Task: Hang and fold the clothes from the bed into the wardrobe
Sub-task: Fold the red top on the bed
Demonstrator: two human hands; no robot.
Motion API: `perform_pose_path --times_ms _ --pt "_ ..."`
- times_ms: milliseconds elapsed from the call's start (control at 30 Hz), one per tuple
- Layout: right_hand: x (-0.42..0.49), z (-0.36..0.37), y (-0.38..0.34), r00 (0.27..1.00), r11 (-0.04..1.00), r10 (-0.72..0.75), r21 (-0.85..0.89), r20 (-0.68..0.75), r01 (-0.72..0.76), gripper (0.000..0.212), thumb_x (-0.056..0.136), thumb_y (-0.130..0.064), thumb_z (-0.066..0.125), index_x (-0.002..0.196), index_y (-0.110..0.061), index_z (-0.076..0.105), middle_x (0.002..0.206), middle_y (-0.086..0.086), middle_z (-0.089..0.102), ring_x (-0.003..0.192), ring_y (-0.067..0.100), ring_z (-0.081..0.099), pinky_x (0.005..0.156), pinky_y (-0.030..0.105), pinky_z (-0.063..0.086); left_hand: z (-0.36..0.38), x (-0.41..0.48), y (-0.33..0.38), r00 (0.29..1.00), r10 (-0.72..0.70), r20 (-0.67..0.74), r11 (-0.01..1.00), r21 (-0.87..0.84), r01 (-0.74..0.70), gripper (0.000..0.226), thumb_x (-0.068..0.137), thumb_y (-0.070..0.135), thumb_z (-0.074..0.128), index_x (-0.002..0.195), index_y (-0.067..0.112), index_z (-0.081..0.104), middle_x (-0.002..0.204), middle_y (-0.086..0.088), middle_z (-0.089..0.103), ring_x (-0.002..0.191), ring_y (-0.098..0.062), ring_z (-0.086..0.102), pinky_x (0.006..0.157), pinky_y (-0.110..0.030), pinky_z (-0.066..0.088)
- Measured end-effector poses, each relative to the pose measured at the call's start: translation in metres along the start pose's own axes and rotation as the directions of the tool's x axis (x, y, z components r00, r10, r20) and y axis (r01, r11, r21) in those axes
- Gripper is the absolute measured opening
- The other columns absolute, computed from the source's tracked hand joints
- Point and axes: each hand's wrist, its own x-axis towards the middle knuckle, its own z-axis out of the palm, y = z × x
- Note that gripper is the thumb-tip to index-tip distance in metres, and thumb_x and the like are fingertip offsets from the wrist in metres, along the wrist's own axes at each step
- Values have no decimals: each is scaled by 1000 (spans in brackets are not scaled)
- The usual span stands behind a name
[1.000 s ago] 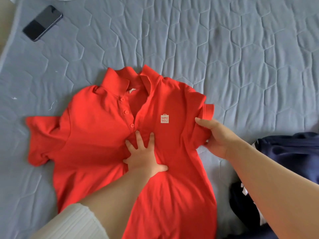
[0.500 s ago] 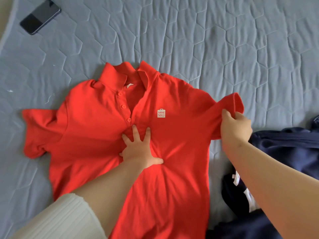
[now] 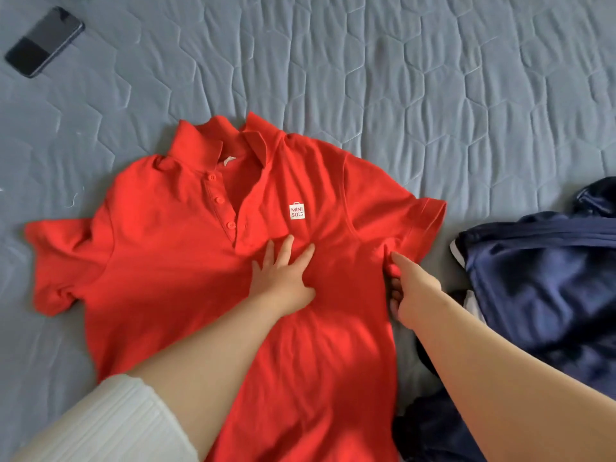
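A red polo shirt (image 3: 166, 248) lies face up on the grey quilted bed (image 3: 400, 78), collar away from me, both short sleeves spread out. My left hand (image 3: 283, 278) presses flat on its chest just below the white logo, fingers apart. At the shirt's right side seam under the armpit, my right hand (image 3: 410, 291) pinches the red fabric, fingers curled under the edge. No wardrobe is in view.
A dark phone (image 3: 43, 41) lies at the bed's far left corner. A heap of navy satin clothes (image 3: 540, 288) with white trim sits at the right, close to my right arm. Bare quilt stretches beyond the shirt.
My right hand pulled the right sleeve outward, laid it flat and came down to the side seam under the armpit. My left hand stayed pressed on the chest.
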Motion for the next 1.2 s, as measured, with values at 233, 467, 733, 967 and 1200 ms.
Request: perform_pose_path --times_ms 233,467,733,967,1200 --pt "-11 3 -14 962 936 -270 245 38 253 24 88 -7 57 73 -18 42 65 4 45 50 14 41 49 25 40 -13 -5 -20 994 108 -9 956 -275 -106 78 82 39 64 146 37 19 157 5 2 145 -18 -5 117 -40 7" --pt "-59 47 -10 329 190 -848 -342 416 920 20 80 -3 56 90 -20 51 86 -2 58 79 18 53 69 24 33 -13 -34 -35 929 -36 -367 858 -488 -160 61 85 13 63 140 12 38 147 -5 36 142 -21 19 111 -19 10" --pt "-60 62 50 514 -225 -433 -641 740 734 78 81 -40 59 146 -35 16 158 -8 5 145 18 -5 114 43 5 -23 -49 -64 884 -157 -439 846 -522 -109 50 82 7 59 131 14 51 131 -6 54 123 -19 48 97 -20 29" --pt "-85 100 81 571 -212 -328 -648 752 731 75 84 -35 55 147 -34 15 158 -5 3 145 20 -3 114 43 9 -31 -75 -123 540 -761 -360 593 -723 354 31 85 25 59 115 19 58 117 -13 55 113 -33 50 91 -39 37" --pt "-101 169 127 744 490 -173 -599 646 633 69 86 -17 63 145 -12 26 144 11 37 132 25 39 110 37 30 -39 -86 -208 251 -913 321 -255 -930 263 80 68 59 71 120 1 53 115 -12 58 103 -31 56 92 -37 43"
